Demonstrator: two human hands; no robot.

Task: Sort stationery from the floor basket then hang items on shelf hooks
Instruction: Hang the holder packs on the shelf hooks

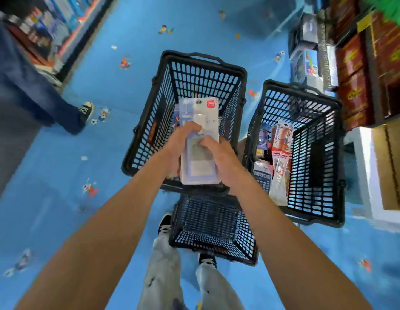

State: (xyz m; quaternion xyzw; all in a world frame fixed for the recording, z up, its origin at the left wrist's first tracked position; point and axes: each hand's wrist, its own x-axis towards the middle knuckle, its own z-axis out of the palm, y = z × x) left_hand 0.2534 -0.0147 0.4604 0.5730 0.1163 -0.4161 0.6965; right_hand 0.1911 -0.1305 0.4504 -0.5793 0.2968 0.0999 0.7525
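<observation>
In the head view, the left hand (174,144) and right hand (221,159) are both gripping a small stack of card-holder packs (200,168), which is hovering above the middle basket (201,57) and touching nothing but the hands. The left fingers (190,127) are curling over the stack's upper face, and the right hand is pinching its right edge with the thumb lying on the front. The packs are looking slick and are lying loosely on one another, so one is likely to slide out and drop into the basket or onto the blue floor (83,153) if the grip is loosening or the stack is tilting. Another person's shoe (86,109) is standing nearby on the left, so a bump is possible in this narrow aisle. Three black baskets are sitting on the floor: the middle one, a right basket (317,153) that is holding several upright stationery packs (281,142), and a near basket (217,222) by the person's feet that is appearing to hold nothing. Two hands are working. The stack is showing at least two packs, though blur is hiding the exact number.
</observation>
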